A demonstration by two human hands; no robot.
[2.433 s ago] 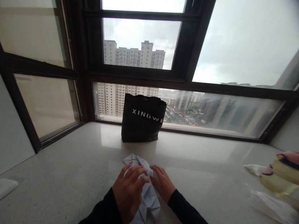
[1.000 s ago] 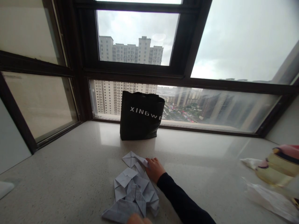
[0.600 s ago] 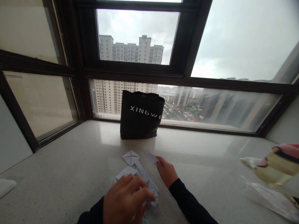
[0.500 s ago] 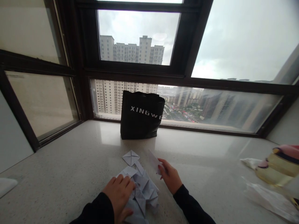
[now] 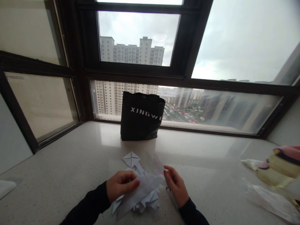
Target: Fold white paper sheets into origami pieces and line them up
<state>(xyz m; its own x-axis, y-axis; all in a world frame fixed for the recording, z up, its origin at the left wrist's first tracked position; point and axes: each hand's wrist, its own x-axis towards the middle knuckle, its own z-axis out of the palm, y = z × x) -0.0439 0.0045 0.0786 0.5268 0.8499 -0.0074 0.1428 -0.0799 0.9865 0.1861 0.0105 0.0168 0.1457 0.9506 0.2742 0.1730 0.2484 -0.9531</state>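
Thumb and fingers of my left hand (image 5: pixel 123 186) pinch a white paper sheet (image 5: pixel 142 189), blurred and raised above a pile of folded white papers (image 5: pixel 150 200). My right hand (image 5: pixel 175 184) is closed on another thin white paper (image 5: pixel 158 164), also blurred, to the right of the pile. Where the two papers overlap between my hands, their edges are hard to tell apart. Just behind the pile, a folded paper square (image 5: pixel 131 159) with crossing creases lies flat on the speckled white counter (image 5: pixel 70 168).
A black bag (image 5: pixel 142 118) with white lettering stands by the window. At the right are a yellow and pink object (image 5: pixel 278 167) and a clear plastic wrapper (image 5: pixel 269 198). A white object (image 5: pixel 7 187) lies at the left edge.
My left hand has come up off the pile with a paper in its fingers. The right hand, still with its paper, has moved slightly right and down.
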